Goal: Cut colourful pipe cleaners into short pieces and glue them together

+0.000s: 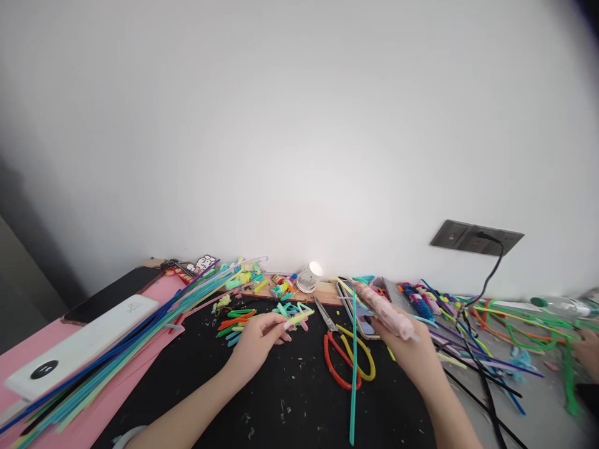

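Observation:
My left hand pinches a short pale yellow piece of pipe cleaner between thumb and fingers, pointing right. My right hand is wrapped around a pink patterned glue gun, its front end aimed away and to the left. A pale stick end shows at its rear. Between my hands lie scissors with a red and a yellow handle loop. A long teal pipe cleaner crosses them. Cut pipe cleaner pieces in green, orange and blue lie beyond my left hand.
A white power bank, a dark phone and a bundle of long pipe cleaners lie left. A paper cup stands by the wall. Another phone lies near my right hand. A black cable hangs from the socket. Another person's hand shows far right.

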Action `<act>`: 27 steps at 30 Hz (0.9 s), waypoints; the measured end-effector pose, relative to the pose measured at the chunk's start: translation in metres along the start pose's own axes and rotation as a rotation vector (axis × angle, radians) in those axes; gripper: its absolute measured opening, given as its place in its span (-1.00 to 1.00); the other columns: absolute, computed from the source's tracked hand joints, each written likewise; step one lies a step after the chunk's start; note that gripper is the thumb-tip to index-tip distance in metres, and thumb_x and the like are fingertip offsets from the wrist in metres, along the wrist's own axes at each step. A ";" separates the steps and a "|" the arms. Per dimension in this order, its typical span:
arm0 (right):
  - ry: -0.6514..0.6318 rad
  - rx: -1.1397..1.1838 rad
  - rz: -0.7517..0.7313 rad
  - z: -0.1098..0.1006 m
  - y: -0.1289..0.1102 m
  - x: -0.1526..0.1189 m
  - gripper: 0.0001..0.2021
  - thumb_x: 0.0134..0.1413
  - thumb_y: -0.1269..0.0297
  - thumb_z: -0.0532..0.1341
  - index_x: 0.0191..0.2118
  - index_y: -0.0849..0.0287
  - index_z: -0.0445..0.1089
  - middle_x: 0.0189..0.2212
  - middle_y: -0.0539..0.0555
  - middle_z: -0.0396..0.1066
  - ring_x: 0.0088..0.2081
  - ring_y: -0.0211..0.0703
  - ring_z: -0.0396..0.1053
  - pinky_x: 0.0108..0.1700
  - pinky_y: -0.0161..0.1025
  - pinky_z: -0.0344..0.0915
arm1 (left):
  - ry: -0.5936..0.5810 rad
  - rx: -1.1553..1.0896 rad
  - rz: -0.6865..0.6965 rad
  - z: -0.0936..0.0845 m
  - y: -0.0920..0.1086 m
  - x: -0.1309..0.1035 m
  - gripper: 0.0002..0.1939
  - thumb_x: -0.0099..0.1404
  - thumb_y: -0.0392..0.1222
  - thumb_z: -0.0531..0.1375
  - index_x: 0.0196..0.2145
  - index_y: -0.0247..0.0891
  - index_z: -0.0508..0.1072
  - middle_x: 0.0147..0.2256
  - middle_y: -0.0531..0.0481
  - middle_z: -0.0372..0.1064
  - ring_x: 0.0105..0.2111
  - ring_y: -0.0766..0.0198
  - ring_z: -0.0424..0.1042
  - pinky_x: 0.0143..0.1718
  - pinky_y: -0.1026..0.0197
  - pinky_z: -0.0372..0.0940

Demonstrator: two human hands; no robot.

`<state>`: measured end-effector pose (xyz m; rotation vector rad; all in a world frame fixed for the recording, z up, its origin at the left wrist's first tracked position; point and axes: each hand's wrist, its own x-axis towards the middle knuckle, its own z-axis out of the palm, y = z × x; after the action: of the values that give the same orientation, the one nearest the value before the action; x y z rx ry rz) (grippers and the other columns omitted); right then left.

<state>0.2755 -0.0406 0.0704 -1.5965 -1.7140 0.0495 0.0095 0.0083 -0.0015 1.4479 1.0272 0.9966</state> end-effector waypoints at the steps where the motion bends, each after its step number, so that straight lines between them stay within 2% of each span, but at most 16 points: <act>1: -0.057 -0.044 0.013 0.008 0.000 0.000 -0.73 -0.04 0.26 0.13 -0.19 0.13 0.42 -0.33 0.06 0.51 -0.31 -0.09 0.45 -0.34 -0.33 0.30 | 0.001 0.008 0.004 -0.001 0.000 0.000 -0.76 0.19 -0.08 0.10 -0.37 -0.30 0.44 -0.47 0.00 0.42 -0.41 0.21 0.44 -0.35 0.23 0.32; 5: -0.173 -0.301 0.176 0.034 0.006 -0.006 -0.84 -0.08 0.26 0.14 -0.30 0.06 0.37 -0.45 0.02 0.49 -0.42 -0.07 0.43 -0.46 -0.31 0.21 | 0.011 0.025 0.017 -0.002 0.000 -0.001 -0.76 0.19 -0.08 0.09 -0.37 -0.30 0.44 -0.49 0.00 0.41 -0.43 0.22 0.43 -0.37 0.24 0.31; 8: -0.215 -0.418 0.257 0.040 0.006 -0.011 -0.87 -0.05 0.16 0.14 -0.36 0.05 0.31 -0.47 0.01 0.47 -0.44 -0.05 0.42 -0.50 -0.32 0.15 | 0.017 0.028 0.025 -0.001 0.001 -0.002 -0.76 0.19 -0.08 0.09 -0.38 -0.30 0.44 -0.51 0.01 0.40 -0.44 0.22 0.43 -0.39 0.25 0.31; 12: -0.273 -0.502 0.358 0.040 0.000 -0.012 -0.85 -0.07 0.14 0.15 -0.33 0.02 0.28 -0.46 0.02 0.45 -0.39 -0.02 0.43 -0.51 -0.33 0.11 | 0.015 0.038 0.030 -0.001 0.002 -0.003 -0.76 0.18 -0.08 0.09 -0.39 -0.29 0.44 -0.52 0.01 0.40 -0.45 0.22 0.42 -0.40 0.25 0.30; 18: -0.348 -0.553 0.433 0.043 -0.002 -0.012 -0.84 0.05 0.14 0.03 -0.29 0.02 0.28 -0.46 0.05 0.45 -0.40 -0.03 0.44 -0.55 -0.33 0.05 | 0.012 0.041 0.041 0.000 0.004 -0.003 -0.77 0.19 -0.08 0.09 -0.39 -0.28 0.44 -0.53 0.02 0.39 -0.47 0.23 0.41 -0.42 0.27 0.30; 23: -0.325 -0.531 0.435 0.037 -0.002 -0.012 -0.78 0.10 0.11 -0.02 -0.25 0.00 0.30 -0.43 0.07 0.45 -0.41 -0.06 0.42 -0.54 -0.34 0.04 | 0.009 0.049 0.044 0.000 0.003 -0.003 -0.75 0.20 -0.06 0.08 -0.39 -0.28 0.45 -0.54 0.02 0.39 -0.47 0.24 0.41 -0.41 0.28 0.29; 27: -0.276 -0.549 0.420 0.020 0.004 -0.004 -0.75 0.12 0.09 -0.06 -0.27 0.02 0.30 -0.44 0.08 0.45 -0.40 -0.03 0.42 -0.52 -0.31 0.06 | 0.013 0.041 0.050 -0.001 0.003 -0.004 -0.74 0.21 -0.06 0.08 -0.38 -0.28 0.45 -0.53 0.02 0.39 -0.47 0.24 0.41 -0.41 0.28 0.29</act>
<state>0.2672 -0.0336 0.0528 -2.4394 -1.6470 0.0061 0.0072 0.0045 0.0011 1.5087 1.0311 1.0273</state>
